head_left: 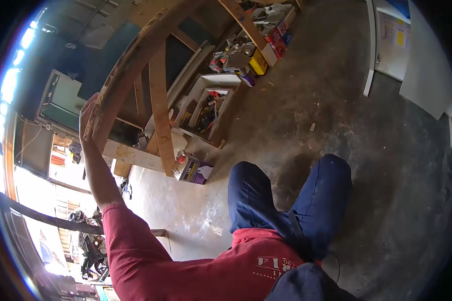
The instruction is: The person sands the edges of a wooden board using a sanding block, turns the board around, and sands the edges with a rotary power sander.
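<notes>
My left hand is raised at the left, pressed against the near end of a worn wooden workbench top. The fingers curl round its edge, with part of them hidden by the wood. Slanting wooden legs run down from the bench top. My right hand is out of sight.
Under the bench lies a wooden drawer of tools. Nearby stand a purple-and-white box, a yellow tin and red boxes. A white cabinet is at the far right. A motorcycle stands at the lower left.
</notes>
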`<state>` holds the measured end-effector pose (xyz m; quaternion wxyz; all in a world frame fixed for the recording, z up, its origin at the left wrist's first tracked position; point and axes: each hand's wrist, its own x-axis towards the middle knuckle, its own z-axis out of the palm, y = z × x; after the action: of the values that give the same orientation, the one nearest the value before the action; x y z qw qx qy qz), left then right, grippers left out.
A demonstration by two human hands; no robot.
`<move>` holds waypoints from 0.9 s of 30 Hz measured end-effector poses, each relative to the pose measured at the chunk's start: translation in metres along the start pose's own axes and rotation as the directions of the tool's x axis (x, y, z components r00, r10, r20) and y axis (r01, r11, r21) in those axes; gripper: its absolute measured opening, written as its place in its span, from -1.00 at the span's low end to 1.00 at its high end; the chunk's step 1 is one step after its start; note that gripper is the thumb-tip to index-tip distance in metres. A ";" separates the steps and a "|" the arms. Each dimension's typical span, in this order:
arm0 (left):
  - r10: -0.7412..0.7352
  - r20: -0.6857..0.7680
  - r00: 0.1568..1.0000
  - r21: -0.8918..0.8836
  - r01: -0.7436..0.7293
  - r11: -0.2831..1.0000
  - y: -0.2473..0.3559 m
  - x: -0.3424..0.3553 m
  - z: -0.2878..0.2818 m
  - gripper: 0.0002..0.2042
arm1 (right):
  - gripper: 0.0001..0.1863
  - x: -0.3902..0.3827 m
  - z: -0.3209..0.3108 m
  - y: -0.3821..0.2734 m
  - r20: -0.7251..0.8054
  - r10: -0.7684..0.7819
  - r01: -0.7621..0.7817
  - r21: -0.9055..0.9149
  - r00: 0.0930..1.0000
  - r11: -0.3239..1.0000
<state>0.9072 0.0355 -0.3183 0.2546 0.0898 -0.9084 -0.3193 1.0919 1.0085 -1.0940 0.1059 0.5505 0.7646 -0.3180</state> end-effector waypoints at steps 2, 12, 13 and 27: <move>0.038 0.028 0.999 0.152 -0.041 0.987 0.003 0.000 -0.006 -0.57 | -0.37 0.004 -0.002 -0.004 0.015 -0.008 0.008 0.000 1.000 1.000; -0.039 0.000 0.999 0.174 0.038 0.984 0.023 0.002 0.013 -0.66 | -0.33 -0.034 -0.016 -0.042 0.075 -0.004 -0.009 0.168 0.997 0.986; -0.157 -0.057 0.986 0.023 0.159 0.987 0.020 0.003 0.016 -0.66 | -0.32 -0.040 -0.021 -0.046 0.085 -0.007 -0.011 0.199 0.996 0.980; -0.065 -0.962 0.264 -0.198 -0.520 0.831 -0.015 -0.046 0.051 -0.75 | -0.14 -0.238 -0.121 -0.278 -0.025 -0.638 0.445 0.738 0.770 0.508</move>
<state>0.9197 0.0659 -0.3801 0.7965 0.0552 -0.4704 -0.3758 0.9505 0.8435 -0.7757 -0.1239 0.2327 0.6950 -0.6689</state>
